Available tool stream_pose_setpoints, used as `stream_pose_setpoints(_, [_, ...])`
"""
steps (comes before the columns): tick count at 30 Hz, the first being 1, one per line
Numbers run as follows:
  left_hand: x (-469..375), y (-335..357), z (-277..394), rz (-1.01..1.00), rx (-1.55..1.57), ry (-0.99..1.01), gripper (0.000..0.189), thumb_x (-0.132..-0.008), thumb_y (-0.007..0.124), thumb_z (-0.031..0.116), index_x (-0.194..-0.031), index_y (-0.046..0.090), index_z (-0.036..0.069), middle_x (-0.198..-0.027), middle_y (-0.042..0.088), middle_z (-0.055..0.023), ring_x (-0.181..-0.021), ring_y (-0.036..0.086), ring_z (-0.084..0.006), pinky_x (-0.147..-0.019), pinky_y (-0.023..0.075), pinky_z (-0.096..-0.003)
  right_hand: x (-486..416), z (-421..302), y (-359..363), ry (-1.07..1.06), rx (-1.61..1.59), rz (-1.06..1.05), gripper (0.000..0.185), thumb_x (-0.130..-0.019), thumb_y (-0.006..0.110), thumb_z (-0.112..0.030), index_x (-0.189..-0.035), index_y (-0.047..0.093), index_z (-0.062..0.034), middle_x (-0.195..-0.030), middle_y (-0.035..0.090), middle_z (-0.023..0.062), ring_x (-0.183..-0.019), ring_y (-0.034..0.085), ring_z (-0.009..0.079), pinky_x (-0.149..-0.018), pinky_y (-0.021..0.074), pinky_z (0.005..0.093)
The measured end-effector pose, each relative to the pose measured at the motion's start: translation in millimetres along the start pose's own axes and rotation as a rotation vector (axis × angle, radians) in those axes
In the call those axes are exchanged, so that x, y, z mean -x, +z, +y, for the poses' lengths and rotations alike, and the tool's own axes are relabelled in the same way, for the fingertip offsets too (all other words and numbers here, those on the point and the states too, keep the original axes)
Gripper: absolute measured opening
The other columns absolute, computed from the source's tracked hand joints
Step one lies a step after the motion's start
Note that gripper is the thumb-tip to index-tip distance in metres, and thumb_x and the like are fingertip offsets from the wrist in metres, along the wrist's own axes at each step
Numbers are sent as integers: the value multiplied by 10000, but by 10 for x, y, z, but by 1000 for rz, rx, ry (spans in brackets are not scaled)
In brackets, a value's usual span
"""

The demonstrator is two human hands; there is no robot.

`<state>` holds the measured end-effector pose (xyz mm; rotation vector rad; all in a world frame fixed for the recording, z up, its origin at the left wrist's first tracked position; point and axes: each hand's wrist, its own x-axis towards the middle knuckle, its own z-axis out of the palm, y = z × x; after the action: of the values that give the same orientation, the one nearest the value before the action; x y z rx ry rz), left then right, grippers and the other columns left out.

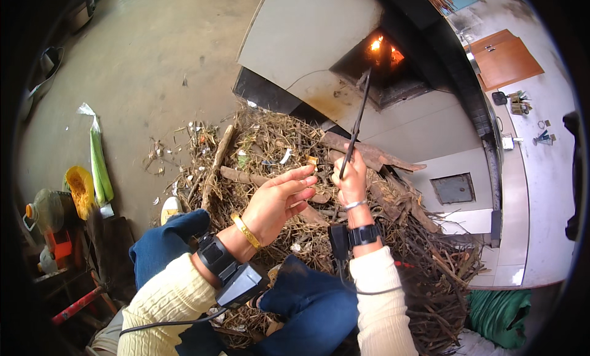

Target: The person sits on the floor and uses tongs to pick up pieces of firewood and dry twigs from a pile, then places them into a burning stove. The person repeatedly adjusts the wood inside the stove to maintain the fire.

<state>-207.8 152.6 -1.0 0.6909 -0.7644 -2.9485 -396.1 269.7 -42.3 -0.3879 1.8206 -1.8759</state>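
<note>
My right hand [354, 177] grips the near end of dark metal fire tongs [358, 121]. Their far end reaches to the mouth of the tiled stove's firebox [382, 91], where flames [377, 44] burn inside. My left hand [281, 194] is held out over the kindling, fingers apart, with nothing in it. Below both hands spreads a heap of dry twigs and straw [276, 130] mixed with scraps of litter. A slab of bark [368, 151] lies just beyond my right hand, and a thick stick [217, 164] leans on the heap at left.
The white stove front [309, 28] stands ahead, with a small metal door [454, 188] lower right. At left on the floor lie a cut pumpkin [79, 190], a long green gourd [98, 167] and a plastic jug [48, 213]. Green woven cloth [500, 317] sits at lower right.
</note>
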Motion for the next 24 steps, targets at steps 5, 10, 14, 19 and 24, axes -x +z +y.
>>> stream_pose_setpoints(5, [-134,17,49,24,-2,-19,386,-972,494,135,-1356,491,93,-1200,594,-2,-1027,569,-91,-916,436,-287,-587,126,-19,-87,8,72,193,-854,553,-24,-1046,569,-38,-733,495,-64,-552,426,28,-461,342,182])
stream_pose_setpoints(10, [-180,12,44,44,-2,-35,384,-976,489,129,-1358,491,91,-1200,601,-6,-1017,571,-87,-915,439,-281,-826,109,7,-114,3,52,117,-821,555,-1,-923,543,-57,-662,456,-58,-479,385,37,-401,274,202])
stream_pose_setpoints(14, [-189,16,39,46,5,-37,380,-977,486,127,-1355,492,89,-1195,603,-11,-1016,574,-95,-907,446,-280,-907,71,41,-62,15,72,141,-806,561,-7,-938,535,-49,-659,464,-39,-467,380,41,-372,263,204])
stream_pose_setpoints(19, [-137,13,30,54,10,-35,385,-971,496,129,-1355,493,95,-1186,605,-14,-1017,577,-101,-904,450,-286,-850,21,34,-48,6,82,145,-840,562,-41,-981,530,-42,-661,467,-37,-450,368,33,-357,259,194])
stream_pose_setpoints(24, [7,-10,-55,29,15,-22,401,-961,516,139,-1360,488,106,-1178,605,-4,-1016,579,-103,-905,449,-294,-322,-68,-84,-1,40,64,307,-874,567,-42,-1168,484,-15,-643,442,-51,-417,347,18,-338,257,175])
